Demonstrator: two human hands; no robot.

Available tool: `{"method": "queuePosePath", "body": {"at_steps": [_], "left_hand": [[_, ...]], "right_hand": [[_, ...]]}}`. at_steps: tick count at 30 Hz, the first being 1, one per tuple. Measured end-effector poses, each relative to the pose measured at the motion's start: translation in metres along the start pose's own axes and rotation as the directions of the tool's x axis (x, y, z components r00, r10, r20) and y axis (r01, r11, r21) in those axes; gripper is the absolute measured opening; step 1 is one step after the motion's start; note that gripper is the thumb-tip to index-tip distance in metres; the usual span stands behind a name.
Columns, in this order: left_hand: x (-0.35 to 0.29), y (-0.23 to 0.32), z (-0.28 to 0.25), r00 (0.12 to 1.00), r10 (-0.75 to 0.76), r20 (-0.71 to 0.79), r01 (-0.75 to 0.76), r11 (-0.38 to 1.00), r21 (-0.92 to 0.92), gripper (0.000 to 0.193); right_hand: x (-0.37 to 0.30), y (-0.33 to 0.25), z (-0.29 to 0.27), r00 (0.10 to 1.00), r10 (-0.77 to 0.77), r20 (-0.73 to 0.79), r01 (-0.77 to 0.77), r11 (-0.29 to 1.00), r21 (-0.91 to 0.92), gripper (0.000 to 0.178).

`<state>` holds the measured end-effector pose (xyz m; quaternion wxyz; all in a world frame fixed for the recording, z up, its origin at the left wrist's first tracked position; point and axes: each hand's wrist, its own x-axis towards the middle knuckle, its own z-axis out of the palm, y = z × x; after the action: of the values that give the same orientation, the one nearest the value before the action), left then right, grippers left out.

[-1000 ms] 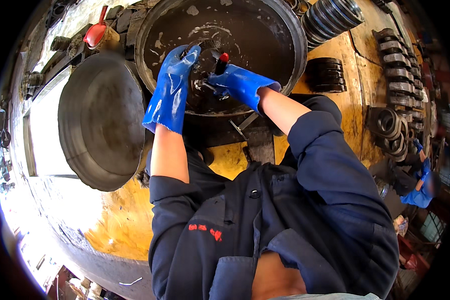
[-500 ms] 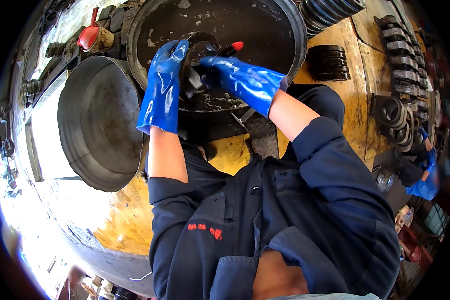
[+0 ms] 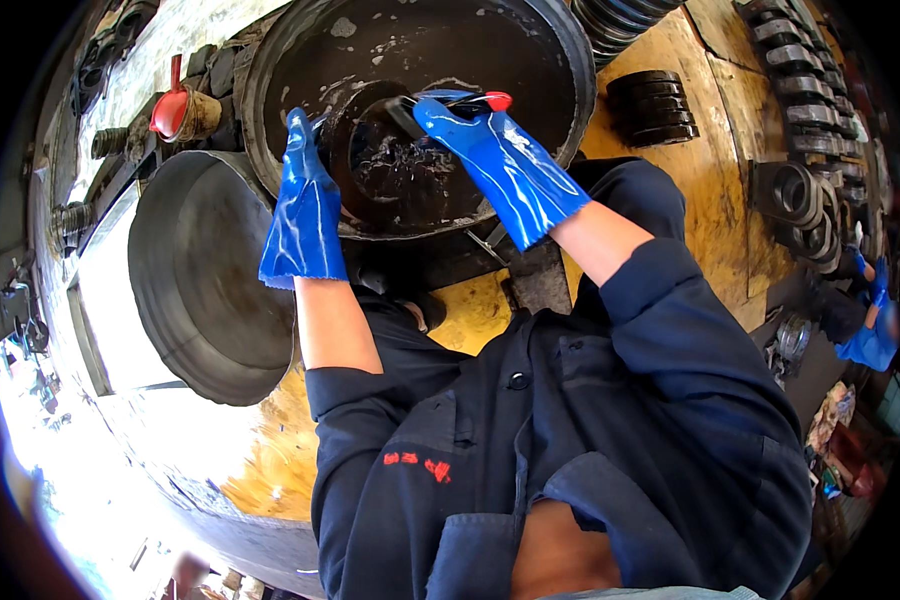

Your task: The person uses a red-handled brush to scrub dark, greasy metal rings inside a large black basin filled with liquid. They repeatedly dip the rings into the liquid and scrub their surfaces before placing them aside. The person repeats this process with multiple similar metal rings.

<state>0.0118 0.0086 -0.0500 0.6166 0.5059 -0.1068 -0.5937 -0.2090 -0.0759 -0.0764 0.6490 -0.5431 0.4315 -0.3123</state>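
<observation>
Both my hands wear wet blue rubber gloves and reach into a large round black basin [image 3: 560, 60] of dark oily liquid. My left hand [image 3: 298, 190] grips the rim of a dark round metal part [image 3: 370, 110] standing in the basin. My right hand [image 3: 480, 140] is closed on a brush with a red handle end [image 3: 497, 100], its dark head lying across the top of the part. The liquid inside the part looks black and shiny.
A second round grey metal basin [image 3: 200, 290] sits to the left. A red funnel [image 3: 170, 110] stands behind it. Stacks of dark ring-shaped parts [image 3: 655, 105] lie on the yellow worktop [image 3: 710, 200] to the right. Another person's blue-gloved hand [image 3: 870, 340] works at far right.
The view has shifted, so basin and hands sit a little lower. My right hand has swung the brush up across the top of the part; my left hand stays on its rim.
</observation>
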Motion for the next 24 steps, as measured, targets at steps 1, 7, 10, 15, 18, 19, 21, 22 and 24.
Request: {"method": "queuePosePath", "body": {"at_steps": [1,7,10,15,18,19,21,22,24], "left_hand": [[-0.001,0.002,-0.006,1.000,0.023,-0.018,-0.023,1.000,0.017,0.049],[0.018,-0.007,-0.003,0.997,0.064,-0.034,-0.061,0.995,0.083,0.059],[0.015,-0.004,-0.016,0.994,0.086,-0.067,-0.078,0.991,0.109,0.064],[0.027,-0.013,-0.006,0.995,0.083,-0.046,-0.075,0.985,0.157,0.074],[0.031,-0.008,-0.021,0.983,0.109,-0.150,-0.078,0.977,0.198,0.079],[0.033,-0.004,-0.026,0.967,0.087,-0.238,-0.050,0.986,0.156,0.084],[0.021,-0.005,-0.026,0.999,0.047,0.024,-0.049,0.995,0.083,0.084],[0.017,-0.004,-0.026,0.988,0.037,0.148,-0.045,0.998,0.049,0.084],[0.012,-0.003,-0.012,0.974,0.025,0.224,-0.033,0.999,0.032,0.079]], "right_hand": [[-0.006,-0.011,0.009,0.993,0.003,0.119,-0.025,0.982,0.185,0.031],[0.007,-0.007,0.037,0.897,-0.376,0.233,0.404,0.911,-0.083,0.030],[0.013,-0.016,0.037,0.949,-0.185,0.255,0.172,0.982,0.073,0.032],[0.048,0.007,0.006,0.975,-0.038,0.220,0.043,0.999,-0.018,0.030],[0.017,0.003,-0.005,0.997,0.072,0.021,-0.073,0.994,0.083,0.028],[0.006,0.001,-0.005,0.992,0.124,-0.026,-0.120,0.985,0.122,0.028],[-0.010,-0.004,-0.019,0.964,0.223,-0.146,-0.193,0.962,0.194,0.027],[-0.014,-0.003,-0.019,0.948,0.260,-0.182,-0.212,0.946,0.245,0.026],[-0.009,0.010,-0.016,0.935,0.248,-0.253,-0.121,0.895,0.430,0.029]]}}
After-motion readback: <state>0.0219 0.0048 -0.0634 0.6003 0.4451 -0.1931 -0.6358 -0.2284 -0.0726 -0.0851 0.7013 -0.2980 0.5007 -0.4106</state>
